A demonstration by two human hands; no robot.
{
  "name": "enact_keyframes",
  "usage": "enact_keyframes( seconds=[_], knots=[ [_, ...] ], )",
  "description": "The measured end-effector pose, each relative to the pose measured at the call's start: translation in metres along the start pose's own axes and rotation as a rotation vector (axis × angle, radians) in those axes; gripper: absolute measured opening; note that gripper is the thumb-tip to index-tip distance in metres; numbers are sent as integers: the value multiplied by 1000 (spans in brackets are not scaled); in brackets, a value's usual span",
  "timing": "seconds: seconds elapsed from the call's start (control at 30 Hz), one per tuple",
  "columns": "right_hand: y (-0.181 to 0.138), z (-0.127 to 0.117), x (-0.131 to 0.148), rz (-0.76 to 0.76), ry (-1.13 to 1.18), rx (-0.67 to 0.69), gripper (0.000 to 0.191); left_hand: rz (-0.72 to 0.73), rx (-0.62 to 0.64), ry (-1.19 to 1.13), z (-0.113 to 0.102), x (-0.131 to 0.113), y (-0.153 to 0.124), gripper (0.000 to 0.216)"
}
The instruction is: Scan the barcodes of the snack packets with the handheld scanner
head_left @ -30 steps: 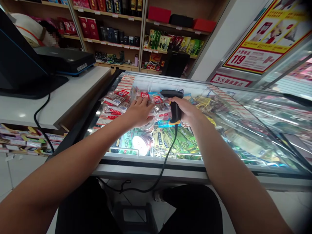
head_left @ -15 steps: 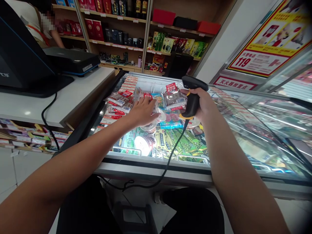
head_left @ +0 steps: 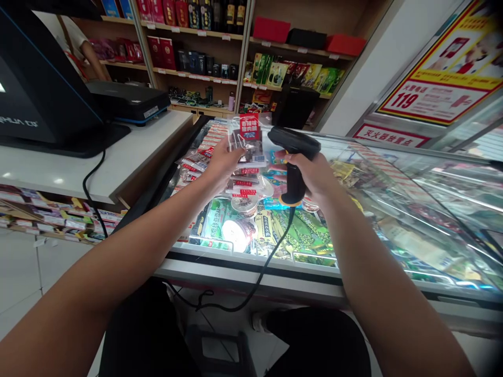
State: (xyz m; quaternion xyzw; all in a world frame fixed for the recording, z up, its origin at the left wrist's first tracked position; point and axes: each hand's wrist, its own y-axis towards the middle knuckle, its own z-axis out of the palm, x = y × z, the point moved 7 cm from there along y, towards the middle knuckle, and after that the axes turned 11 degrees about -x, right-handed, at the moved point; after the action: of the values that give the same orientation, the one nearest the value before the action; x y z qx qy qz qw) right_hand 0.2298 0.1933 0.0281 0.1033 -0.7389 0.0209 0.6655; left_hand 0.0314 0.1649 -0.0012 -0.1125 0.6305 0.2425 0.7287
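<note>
Poster (head_left: 436,86) reads "119"; our left hand (head_left: 223,163) pinches the red-labelled packet (head_left: 251,145), lettering upright; our right hand (head_left: 314,174) grips the scanner (head_left: 294,183), head pointing left, long handle near-vertical.

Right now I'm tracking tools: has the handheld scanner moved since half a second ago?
Yes: judged against the fixed 119 poster, the handheld scanner has shifted left, toward the left hand.

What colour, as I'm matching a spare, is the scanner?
The scanner is mostly black, with yellow-orange trim; it shows best in the head view.
</note>
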Motion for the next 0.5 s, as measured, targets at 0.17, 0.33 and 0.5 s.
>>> enact_keyframes(
  seconds=[0.17, 0.33, 0.5],
  knots=[
    [-2, 7, -15, 16, -224, 95, 20, 165, -150, 4, -20, -10, 14, 32],
    [-9, 13, -13, -19, -269, 162, 18, 285, -175, 49, -25, -14, 18, 28],
    [-11, 14, -9, -27, -257, 180, 16, 271, -174, 82, -25, -15, 16, 31]
  ],
)
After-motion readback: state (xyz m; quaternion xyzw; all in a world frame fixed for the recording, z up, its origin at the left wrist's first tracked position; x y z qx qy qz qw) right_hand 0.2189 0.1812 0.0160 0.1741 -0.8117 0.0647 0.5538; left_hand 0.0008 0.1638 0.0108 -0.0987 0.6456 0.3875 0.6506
